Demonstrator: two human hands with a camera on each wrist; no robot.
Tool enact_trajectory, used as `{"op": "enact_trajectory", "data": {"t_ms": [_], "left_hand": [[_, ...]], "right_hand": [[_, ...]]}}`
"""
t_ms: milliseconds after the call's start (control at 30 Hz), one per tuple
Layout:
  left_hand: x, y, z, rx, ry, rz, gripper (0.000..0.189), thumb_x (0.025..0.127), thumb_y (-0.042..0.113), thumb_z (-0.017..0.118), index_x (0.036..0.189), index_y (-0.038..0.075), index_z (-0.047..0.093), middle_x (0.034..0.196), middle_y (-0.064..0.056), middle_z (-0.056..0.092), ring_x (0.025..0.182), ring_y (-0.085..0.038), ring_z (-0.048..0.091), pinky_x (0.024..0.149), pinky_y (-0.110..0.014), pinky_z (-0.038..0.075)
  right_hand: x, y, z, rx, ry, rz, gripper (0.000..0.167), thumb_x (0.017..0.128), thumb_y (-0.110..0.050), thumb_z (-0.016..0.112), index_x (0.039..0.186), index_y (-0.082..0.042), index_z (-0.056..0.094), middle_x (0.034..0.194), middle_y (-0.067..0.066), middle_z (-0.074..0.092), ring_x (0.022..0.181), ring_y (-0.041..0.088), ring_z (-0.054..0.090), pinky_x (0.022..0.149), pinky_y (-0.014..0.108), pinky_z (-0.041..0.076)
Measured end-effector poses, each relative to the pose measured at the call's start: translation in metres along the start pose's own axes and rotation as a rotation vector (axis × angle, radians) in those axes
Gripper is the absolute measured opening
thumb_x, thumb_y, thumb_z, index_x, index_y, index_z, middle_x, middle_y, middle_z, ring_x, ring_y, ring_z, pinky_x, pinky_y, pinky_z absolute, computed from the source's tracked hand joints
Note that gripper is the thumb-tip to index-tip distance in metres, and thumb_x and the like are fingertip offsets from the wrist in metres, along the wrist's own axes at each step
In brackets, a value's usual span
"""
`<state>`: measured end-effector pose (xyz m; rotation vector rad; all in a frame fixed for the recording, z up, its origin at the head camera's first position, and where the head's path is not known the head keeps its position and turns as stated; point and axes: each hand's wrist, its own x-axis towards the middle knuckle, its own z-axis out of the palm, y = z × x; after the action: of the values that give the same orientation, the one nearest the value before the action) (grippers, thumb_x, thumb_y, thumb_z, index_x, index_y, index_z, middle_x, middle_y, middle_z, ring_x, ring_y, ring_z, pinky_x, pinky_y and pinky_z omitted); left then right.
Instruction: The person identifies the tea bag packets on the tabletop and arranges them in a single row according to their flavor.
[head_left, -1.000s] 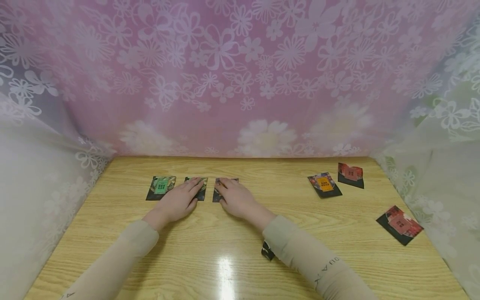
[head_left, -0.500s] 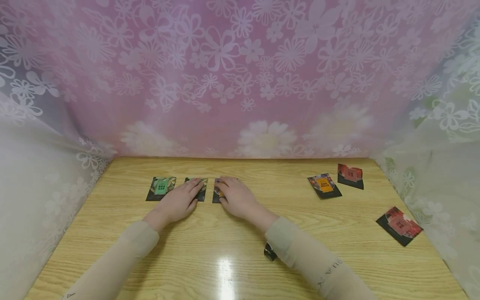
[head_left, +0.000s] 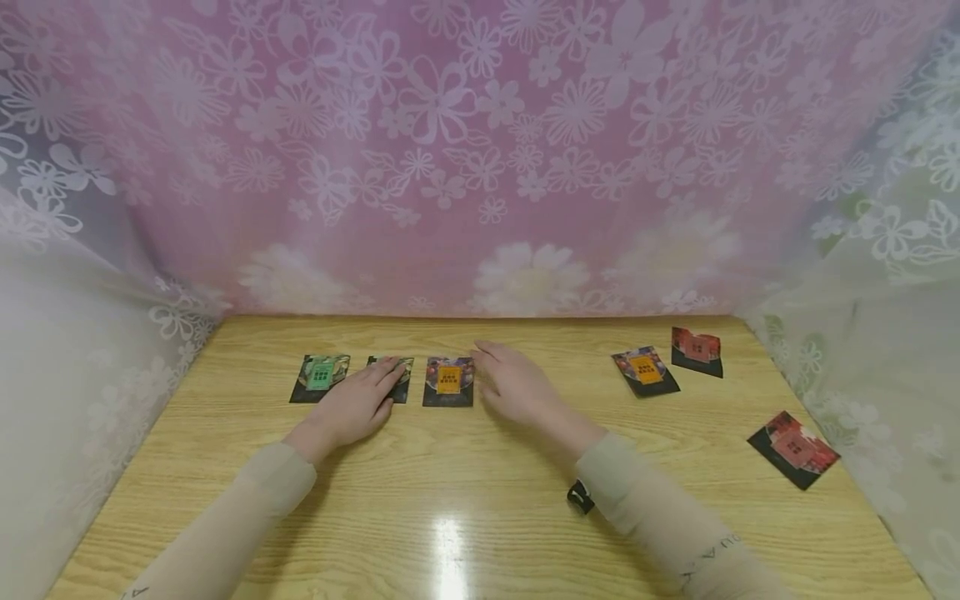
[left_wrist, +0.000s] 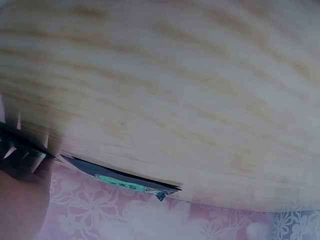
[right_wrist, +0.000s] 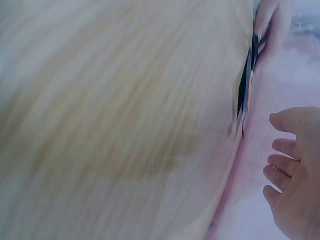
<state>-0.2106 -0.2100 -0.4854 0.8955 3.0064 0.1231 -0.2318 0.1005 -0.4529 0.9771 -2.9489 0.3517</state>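
head view: the left hand (head_left: 352, 407) rests, fingers straight, on the middle packet (head_left: 402, 393); the right hand (head_left: 519, 388), loose and holding nothing, is just beside an orange packet (head_left: 448, 392). with the green packet (head_left: 319, 375) at left, three look lined up; two red packets (head_left: 792, 450) and one more orange one (head_left: 647, 372) at right seem left.

Looking down at a table (head_left: 420, 471) of pale yellow-brown wood grain, catching a bright streak of light (head_left: 450, 558) at its near middle. Carrying, left of centre and toward the back, a spaced row: a green-labelled packet (head_left: 318, 380), a partly covered packet (head_left: 401, 394), and an orange-labelled packet (head_left: 448, 382) lying squarely. Bearing, well apart to the right, another orange packet (head_left: 646, 372), lying askew, with a red packet (head_left: 697, 351) just beside it. Supporting a second red packet (head_left: 793, 450), turned cornerwise, nearer the right edge. Showing also a small black object (head_left: 580, 497) right of centre, closer in, partly hidden.
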Motion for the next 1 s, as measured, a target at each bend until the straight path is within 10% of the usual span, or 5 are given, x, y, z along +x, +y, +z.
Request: {"op": "enact_trajectory", "data": {"t_ms": [1000], "left_hand": [[0.001,0.0,0.001,0.019,-0.008,-0.001,0.061,0.111,0.026,0.052,0.164,0.0,0.037,0.17,-0.021,0.037,0.157,-0.039,0.039,0.128,-0.054,0.038]], "right_hand": [[-0.107,0.149,-0.046,-0.003,0.067,0.153,0.064,0.101,-0.011,0.071,0.156,0.007,0.046,0.162,0.032,0.042,0.146,0.055,0.043,0.118,0.069,0.041]]}}
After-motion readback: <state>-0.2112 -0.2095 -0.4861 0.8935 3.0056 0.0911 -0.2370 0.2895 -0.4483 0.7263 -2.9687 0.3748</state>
